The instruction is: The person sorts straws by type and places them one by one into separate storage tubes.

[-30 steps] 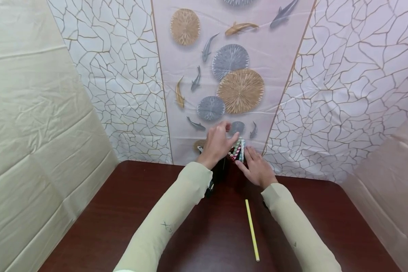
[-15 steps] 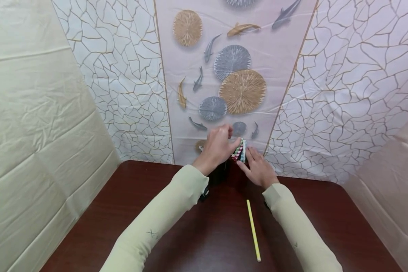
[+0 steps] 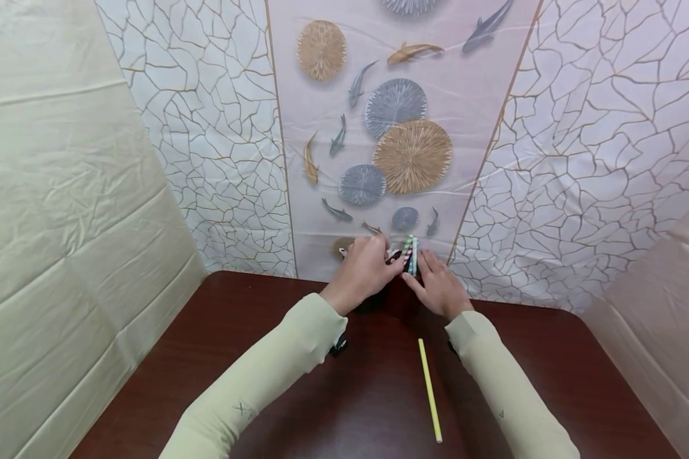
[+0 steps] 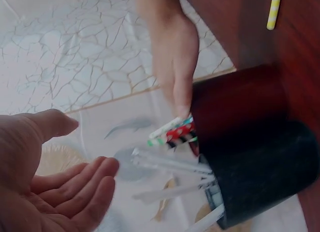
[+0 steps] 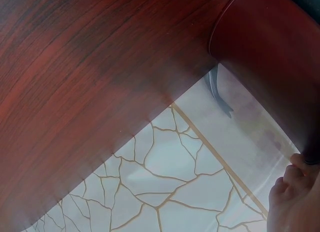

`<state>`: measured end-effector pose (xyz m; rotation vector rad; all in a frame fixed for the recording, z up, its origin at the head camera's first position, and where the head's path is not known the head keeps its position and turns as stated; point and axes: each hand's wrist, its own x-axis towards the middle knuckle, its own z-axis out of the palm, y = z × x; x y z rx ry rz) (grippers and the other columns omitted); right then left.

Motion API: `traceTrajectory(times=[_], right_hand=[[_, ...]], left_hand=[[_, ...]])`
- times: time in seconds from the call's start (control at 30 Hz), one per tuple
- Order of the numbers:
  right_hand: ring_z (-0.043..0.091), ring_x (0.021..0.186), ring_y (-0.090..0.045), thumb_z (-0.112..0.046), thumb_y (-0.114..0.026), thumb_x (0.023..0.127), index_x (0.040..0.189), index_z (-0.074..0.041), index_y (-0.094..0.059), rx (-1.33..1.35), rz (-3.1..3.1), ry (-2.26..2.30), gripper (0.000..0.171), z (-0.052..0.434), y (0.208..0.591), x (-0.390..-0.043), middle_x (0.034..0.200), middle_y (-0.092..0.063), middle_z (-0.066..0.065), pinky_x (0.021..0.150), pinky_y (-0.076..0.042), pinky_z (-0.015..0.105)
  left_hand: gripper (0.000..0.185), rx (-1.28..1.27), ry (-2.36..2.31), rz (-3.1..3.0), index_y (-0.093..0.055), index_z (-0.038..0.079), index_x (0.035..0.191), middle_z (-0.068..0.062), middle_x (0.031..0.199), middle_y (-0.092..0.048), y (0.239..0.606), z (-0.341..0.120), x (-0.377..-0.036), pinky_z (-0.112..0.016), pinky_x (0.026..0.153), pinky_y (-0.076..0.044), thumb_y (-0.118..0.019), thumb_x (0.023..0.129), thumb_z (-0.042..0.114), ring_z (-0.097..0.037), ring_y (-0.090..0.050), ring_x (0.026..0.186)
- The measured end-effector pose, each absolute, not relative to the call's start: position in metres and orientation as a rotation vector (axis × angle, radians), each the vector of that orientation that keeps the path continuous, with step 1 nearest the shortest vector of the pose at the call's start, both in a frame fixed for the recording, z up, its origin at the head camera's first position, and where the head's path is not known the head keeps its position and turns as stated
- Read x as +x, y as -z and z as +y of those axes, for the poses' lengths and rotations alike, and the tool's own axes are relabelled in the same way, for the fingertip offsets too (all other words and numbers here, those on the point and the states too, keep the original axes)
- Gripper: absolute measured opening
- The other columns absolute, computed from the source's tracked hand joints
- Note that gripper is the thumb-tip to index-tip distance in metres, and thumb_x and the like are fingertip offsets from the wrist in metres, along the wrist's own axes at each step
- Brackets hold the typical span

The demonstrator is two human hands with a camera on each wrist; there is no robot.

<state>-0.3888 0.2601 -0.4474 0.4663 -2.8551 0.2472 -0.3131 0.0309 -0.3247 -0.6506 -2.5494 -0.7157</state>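
A dark cup [image 4: 260, 177] stands at the table's far edge, with striped straws [image 4: 172, 134] and clear straws [image 4: 170, 164] sticking out of it. In the head view the striped straws [image 3: 409, 255] show between both hands and the cup is mostly hidden. My left hand [image 3: 367, 271] hovers at the straw tops; in the left wrist view my left hand [image 4: 55, 187] is relaxed, palm bare, holding nothing. My right hand [image 3: 439, 287] holds the cup's right side, its fingers [image 4: 182, 87] reaching the rim beside the striped straws. The cup's wall [image 5: 270, 57] fills the right wrist view's corner.
One yellow straw [image 3: 429, 389] lies on the dark red wooden table [image 3: 264, 331], in front of my right forearm. Patterned sheets close off the back wall [image 3: 390, 127] right behind the cup, and plain sheets hang at both sides.
My left hand has dropped lower, from above the straw tops down to their level. The right hand and the yellow straw have stayed where they were.
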Motion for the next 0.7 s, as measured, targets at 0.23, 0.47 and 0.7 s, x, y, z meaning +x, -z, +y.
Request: traceTrajectory(times=[0.23, 0.47, 0.7], right_hand=[[0.044, 0.162, -0.021, -0.058, -0.034, 0.112, 0.166, 0.005, -0.019, 0.465, -2.859, -0.23, 0.084, 0.26, 0.448, -0.389, 0.174, -0.019, 0.027, 0.131, -0.025, 0.059], [0.043, 0.163, -0.019, -0.062, -0.031, 0.111, 0.167, 0.004, -0.019, 0.45, -2.862, -0.227, 0.087, 0.26, 0.449, -0.389, 0.175, -0.019, 0.026, 0.131, -0.023, 0.058], [0.042, 0.163, -0.019, -0.062, -0.033, 0.111, 0.166, 0.004, -0.02, 0.451, -2.858, -0.236, 0.087, 0.259, 0.447, -0.387, 0.175, -0.02, 0.025, 0.132, -0.023, 0.058]], left_hand=[[0.04, -0.699, 0.718, -2.637, -0.06, 0.013, 0.062, 0.004, 0.056, -0.059, 0.353, 0.036, -0.305, -0.024, 0.055, -0.043, -0.079, 0.094, 0.03, -0.01, -0.056, 0.056], [0.034, -0.684, 0.809, -2.766, -0.067, 0.01, 0.07, 0.002, 0.059, -0.064, 0.387, 0.045, -0.295, -0.023, 0.054, -0.047, -0.079, 0.095, 0.03, -0.01, -0.059, 0.054], [0.027, -0.675, 0.881, -2.843, -0.076, 0.004, 0.086, -0.004, 0.07, -0.071, 0.419, 0.054, -0.288, -0.024, 0.06, -0.054, -0.08, 0.095, 0.03, -0.015, -0.066, 0.063]])
